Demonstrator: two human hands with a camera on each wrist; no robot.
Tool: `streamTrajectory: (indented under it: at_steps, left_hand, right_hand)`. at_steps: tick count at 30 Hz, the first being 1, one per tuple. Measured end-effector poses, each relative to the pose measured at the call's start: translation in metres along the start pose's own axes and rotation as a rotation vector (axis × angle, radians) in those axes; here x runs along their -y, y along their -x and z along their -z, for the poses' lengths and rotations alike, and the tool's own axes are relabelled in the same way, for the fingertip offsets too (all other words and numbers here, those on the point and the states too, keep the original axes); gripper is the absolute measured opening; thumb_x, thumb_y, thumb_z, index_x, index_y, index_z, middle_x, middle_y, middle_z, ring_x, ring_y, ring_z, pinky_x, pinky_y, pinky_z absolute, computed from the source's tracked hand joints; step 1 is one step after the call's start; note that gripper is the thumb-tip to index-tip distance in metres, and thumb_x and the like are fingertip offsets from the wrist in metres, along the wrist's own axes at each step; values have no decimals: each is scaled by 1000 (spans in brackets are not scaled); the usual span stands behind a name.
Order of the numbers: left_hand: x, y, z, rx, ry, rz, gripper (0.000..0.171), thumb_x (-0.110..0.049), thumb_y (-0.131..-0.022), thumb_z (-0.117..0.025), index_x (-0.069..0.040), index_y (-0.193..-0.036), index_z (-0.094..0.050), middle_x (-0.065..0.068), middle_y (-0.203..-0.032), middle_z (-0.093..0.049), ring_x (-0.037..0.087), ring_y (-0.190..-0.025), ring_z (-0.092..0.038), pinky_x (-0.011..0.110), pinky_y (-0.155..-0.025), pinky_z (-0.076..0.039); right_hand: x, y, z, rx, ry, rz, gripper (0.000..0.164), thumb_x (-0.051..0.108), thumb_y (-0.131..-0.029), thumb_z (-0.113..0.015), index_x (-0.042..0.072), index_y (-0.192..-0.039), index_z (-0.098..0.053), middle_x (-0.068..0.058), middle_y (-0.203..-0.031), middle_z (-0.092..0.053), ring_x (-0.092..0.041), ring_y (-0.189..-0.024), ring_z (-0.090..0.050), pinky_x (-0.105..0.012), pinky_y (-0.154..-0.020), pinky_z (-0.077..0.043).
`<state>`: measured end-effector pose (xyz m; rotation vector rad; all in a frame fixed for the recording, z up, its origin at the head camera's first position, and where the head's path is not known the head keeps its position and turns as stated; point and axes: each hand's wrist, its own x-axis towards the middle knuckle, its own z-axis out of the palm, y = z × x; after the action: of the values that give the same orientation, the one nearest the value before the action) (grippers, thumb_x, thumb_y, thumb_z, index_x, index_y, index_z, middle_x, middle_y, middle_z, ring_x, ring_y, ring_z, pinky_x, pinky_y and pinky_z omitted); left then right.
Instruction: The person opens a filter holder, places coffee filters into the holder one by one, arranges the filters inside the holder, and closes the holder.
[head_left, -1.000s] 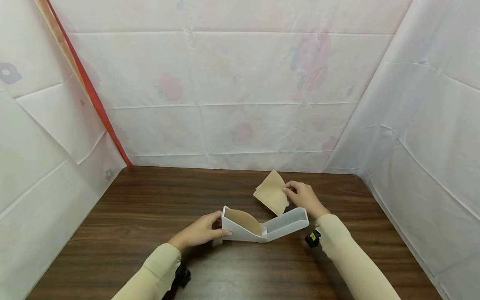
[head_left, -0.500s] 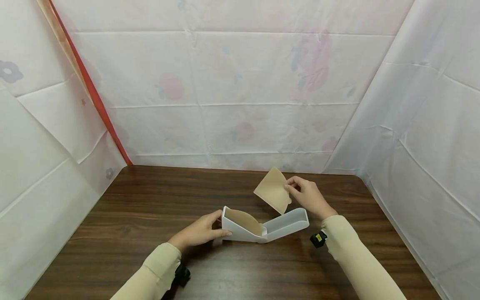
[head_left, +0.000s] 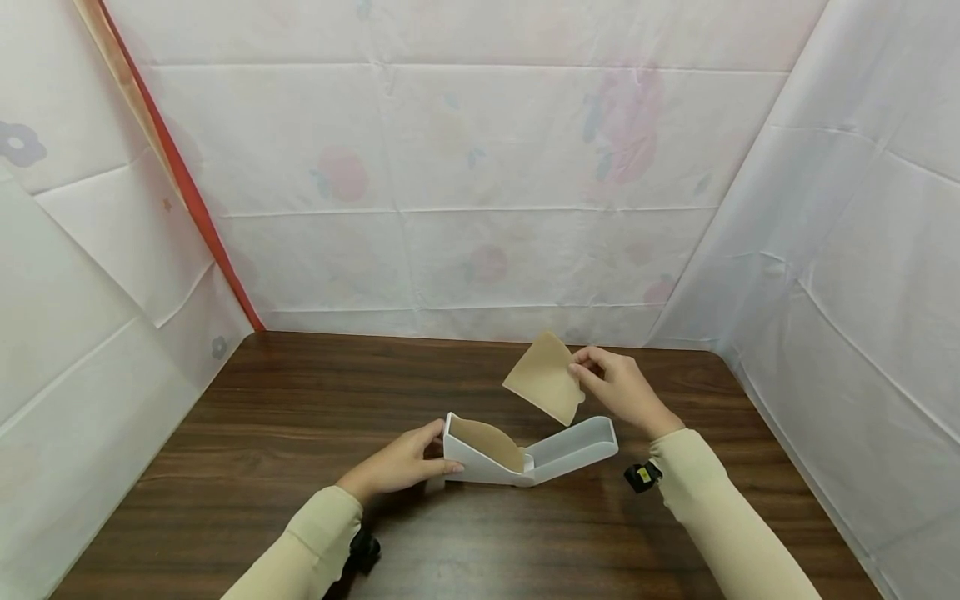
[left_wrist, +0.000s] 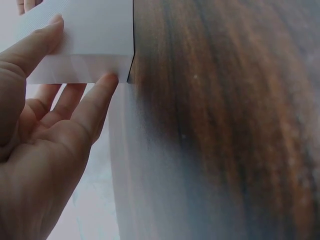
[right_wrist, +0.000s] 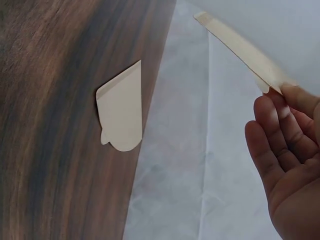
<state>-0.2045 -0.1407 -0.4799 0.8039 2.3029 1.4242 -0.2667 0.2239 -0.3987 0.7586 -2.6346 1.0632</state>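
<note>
A white filter box stands on the table with its hinged lid swung out to the right. Tan coffee filters show inside it. My left hand holds the box's left end, thumb on the near side and other fingers at the end and behind; the left wrist view shows the thumb on the white wall. Beyond the lid, my right hand pinches a cone coffee filter by its right edge, above the table. A second filter lies flat on the table in the right wrist view.
The dark wood-grain table ends at a white patterned sheet behind it. Similar sheets hang at both sides. A red strip runs down the left corner.
My right hand has drawn slightly right and up with the pinched filter, which now tilts off the table. The left hand and the box have stayed in place.
</note>
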Motion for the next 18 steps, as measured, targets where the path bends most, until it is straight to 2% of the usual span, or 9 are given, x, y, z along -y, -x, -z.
streamTrajectory:
  at_steps: [6, 14, 18]
  left_hand:
    - [-1, 0, -1, -1, -4, -4, 45, -30, -96, -71, -15, -133, -50, 0, -123, -64, 22, -115, -62, 36, -91, -52]
    - [-3, 1, -1, -1, 2, -45, 43, -26, -97, -70, -11, -132, -51, 4, -124, -64, 27, -116, -62, 37, -88, -53]
    - [-3, 0, 0, 0, 3, -38, 44, -26, -96, -71, -12, -132, -51, 4, -123, -64, 26, -116, -62, 36, -88, -53]
  right_hand:
    - [9, -1, 5, -8, 19, 20, 11, 21, -100, -66, 12, -104, -70, -4, -80, -66, -14, -64, -53, -27, -55, -43]
    - [20, -4, 11, -28, 23, 71, 9, 19, -99, -66, 13, -103, -71, 3, -79, -66, -11, -64, -56, -26, -55, -46]
    - [28, -4, 12, -26, 12, 109, 8, 17, -99, -67, 12, -104, -71, 6, -80, -66, -9, -66, -59, -26, -57, -48]
